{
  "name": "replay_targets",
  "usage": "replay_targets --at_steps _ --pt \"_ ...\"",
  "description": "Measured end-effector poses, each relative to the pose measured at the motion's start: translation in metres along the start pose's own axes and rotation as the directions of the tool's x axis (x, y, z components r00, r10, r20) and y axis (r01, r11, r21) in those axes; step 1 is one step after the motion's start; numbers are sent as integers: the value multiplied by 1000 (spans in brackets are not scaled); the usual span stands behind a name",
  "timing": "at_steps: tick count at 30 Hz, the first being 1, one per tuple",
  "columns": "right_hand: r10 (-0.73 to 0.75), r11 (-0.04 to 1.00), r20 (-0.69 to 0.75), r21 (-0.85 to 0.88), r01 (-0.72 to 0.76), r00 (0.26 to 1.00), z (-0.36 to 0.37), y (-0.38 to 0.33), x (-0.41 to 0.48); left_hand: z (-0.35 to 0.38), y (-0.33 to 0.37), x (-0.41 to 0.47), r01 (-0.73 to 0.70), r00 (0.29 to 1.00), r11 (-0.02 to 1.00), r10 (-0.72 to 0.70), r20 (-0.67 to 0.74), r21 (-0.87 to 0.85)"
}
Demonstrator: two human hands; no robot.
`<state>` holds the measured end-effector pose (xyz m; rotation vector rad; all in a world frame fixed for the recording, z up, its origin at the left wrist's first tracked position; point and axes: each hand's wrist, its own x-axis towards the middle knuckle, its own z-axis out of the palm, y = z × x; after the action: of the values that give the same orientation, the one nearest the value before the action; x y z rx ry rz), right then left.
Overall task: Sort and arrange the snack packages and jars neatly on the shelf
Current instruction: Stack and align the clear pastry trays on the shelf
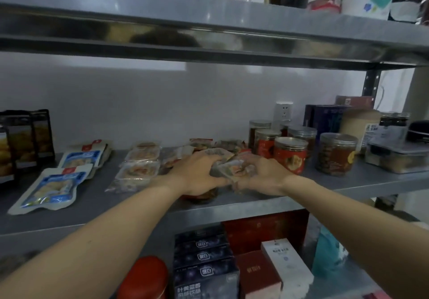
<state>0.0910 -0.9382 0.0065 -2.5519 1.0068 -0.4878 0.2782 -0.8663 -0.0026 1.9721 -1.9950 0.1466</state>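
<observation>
Both hands rest on a loose pile of small clear snack packets in the middle of the grey metal shelf. My left hand grips the pile's left side, and my right hand grips its right side. Left of the pile lie flat clear packets in a column. Blue-and-white pouches lie further left. Red-labelled jars with silver lids stand right of my hands, with a dark jar beyond them. A dark red item shows under my left hand.
Dark upright packages stand at the far left. Boxes, a beige canister and a clear lidded container fill the right end. The upper shelf hangs close overhead. Boxes and a red tin sit on the shelf below.
</observation>
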Motion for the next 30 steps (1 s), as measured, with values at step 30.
replay_targets --at_steps 30 --pt "-60 995 -171 71 73 983 102 -191 -22 -66 -105 -174 243 964 916 -266 -30 -318"
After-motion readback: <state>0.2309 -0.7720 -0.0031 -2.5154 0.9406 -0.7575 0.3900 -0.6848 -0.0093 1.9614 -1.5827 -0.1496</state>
